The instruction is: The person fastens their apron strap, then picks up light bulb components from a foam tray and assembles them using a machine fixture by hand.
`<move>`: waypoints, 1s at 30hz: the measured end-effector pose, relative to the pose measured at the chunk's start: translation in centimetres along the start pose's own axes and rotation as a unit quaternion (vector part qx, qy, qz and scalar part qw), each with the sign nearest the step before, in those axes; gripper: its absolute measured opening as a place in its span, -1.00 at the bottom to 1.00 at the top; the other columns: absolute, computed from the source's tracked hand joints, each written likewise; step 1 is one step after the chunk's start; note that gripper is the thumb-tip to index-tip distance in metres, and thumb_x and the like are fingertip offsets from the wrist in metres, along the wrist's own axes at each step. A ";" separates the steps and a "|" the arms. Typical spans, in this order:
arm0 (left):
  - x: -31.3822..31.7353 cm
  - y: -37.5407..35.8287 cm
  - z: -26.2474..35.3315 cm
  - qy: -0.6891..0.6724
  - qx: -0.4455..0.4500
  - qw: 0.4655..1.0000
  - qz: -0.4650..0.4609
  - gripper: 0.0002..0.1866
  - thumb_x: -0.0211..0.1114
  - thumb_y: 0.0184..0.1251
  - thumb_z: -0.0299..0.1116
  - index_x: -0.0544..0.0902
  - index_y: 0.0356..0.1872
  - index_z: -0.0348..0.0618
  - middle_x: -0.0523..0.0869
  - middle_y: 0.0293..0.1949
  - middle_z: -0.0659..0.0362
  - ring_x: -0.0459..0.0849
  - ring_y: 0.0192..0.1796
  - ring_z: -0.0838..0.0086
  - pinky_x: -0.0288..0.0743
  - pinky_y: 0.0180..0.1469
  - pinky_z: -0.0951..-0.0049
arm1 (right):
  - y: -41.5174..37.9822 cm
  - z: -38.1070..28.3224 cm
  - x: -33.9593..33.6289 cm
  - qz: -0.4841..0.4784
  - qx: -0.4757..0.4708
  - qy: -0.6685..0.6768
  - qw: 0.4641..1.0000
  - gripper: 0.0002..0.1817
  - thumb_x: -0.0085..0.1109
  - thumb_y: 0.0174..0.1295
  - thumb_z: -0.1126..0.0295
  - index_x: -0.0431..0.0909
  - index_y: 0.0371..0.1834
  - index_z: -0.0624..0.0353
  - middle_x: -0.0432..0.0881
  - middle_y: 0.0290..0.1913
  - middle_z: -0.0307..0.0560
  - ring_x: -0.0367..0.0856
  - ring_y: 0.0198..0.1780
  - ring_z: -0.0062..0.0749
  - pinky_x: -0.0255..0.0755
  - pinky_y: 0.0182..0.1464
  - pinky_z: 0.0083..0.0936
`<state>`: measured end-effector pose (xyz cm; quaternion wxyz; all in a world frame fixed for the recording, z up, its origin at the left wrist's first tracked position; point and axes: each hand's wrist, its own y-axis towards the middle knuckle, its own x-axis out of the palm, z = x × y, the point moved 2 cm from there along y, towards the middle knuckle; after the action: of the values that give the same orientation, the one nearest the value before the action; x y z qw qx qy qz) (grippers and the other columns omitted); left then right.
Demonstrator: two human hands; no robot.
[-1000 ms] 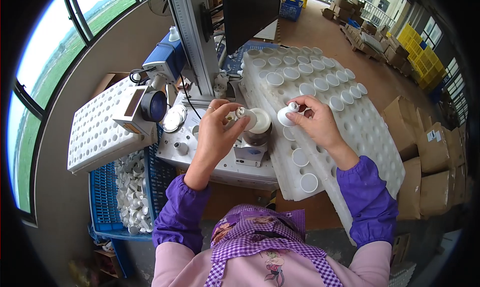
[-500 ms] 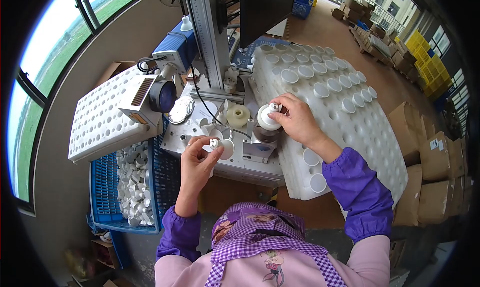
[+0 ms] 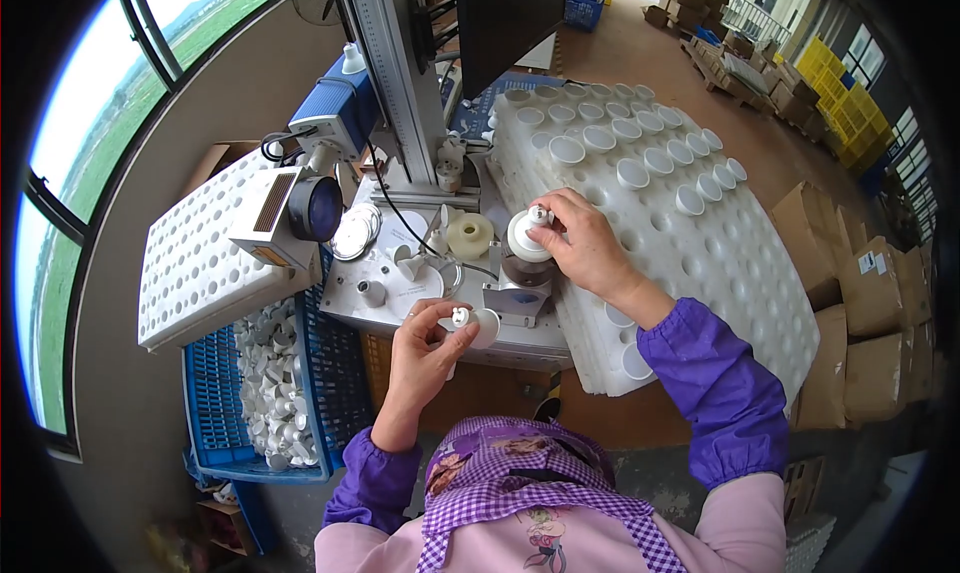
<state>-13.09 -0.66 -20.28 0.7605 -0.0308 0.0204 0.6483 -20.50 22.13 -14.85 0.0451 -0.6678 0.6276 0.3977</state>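
Observation:
My right hand point(image 3: 592, 251) pinches the narrow base of a white spotlight bulb point(image 3: 524, 241), its wide end down at the top of a dark round holder point(image 3: 527, 271). Lower and to the left, my left hand point(image 3: 428, 351) grips another white spotlight bulb point(image 3: 486, 329) between thumb and fingers. That bulb is tilted, with its flared end toward the right, in front of the machine's white base plate point(image 3: 345, 285). A cream plastic ring point(image 3: 469, 235) sits on the plate behind the hands.
At right, a white foam tray point(image 3: 720, 263) carries rows of bulbs. A blue crate point(image 3: 340, 373) full of white bulb parts stands at left, below another foam tray point(image 3: 200, 248). The marking machine's lens point(image 3: 315, 209) and upright column point(image 3: 395, 83) rise behind. Cardboard boxes point(image 3: 872, 333) line the far right.
My left hand with its bulb has moved right and slightly down, closer to the holder. My right hand stays at the holder with its bulb. The camera view has shifted slightly.

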 end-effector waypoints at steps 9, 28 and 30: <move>-0.1 -0.9 -0.2 0.000 0.014 1.000 -0.026 -0.74 0.40 0.16 -0.41 0.65 -0.17 -0.33 0.52 -0.19 0.26 0.38 -0.51 0.77 0.26 -0.50 0.73 | 0.8 -0.2 -7.2 -0.002 0.036 -0.145 0.989 -0.61 0.17 0.07 0.52 0.48 0.03 0.19 0.51 0.04 -0.01 0.51 -0.01 -0.12 0.40 0.05 -0.33; 3.1 -2.0 2.2 0.035 0.064 0.992 -0.102 -0.74 0.43 0.12 -0.39 0.68 -0.15 -0.20 0.51 -0.12 0.25 0.46 -0.30 0.69 0.36 -0.31 0.67 | 2.1 1.7 -12.3 -0.112 0.066 -0.293 0.947 -0.63 0.14 -0.06 0.65 0.45 -0.10 0.23 0.50 -0.09 -0.07 0.53 -0.08 -0.24 0.42 0.01 -0.40; 3.4 -1.9 2.4 0.021 0.061 0.993 -0.097 -0.74 0.43 0.12 -0.40 0.68 -0.15 -0.19 0.51 -0.12 0.25 0.45 -0.30 0.68 0.35 -0.30 0.67 | 1.5 2.0 -12.3 -0.114 0.111 -0.218 0.963 -0.66 0.18 -0.01 0.62 0.45 -0.10 0.23 0.53 -0.12 -0.13 0.54 -0.11 -0.36 0.42 -0.02 -0.46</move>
<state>-10.70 2.56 -18.11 0.8196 0.0005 0.0726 0.5683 -21.44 32.85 -8.33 0.2998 -0.6228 0.5627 0.4534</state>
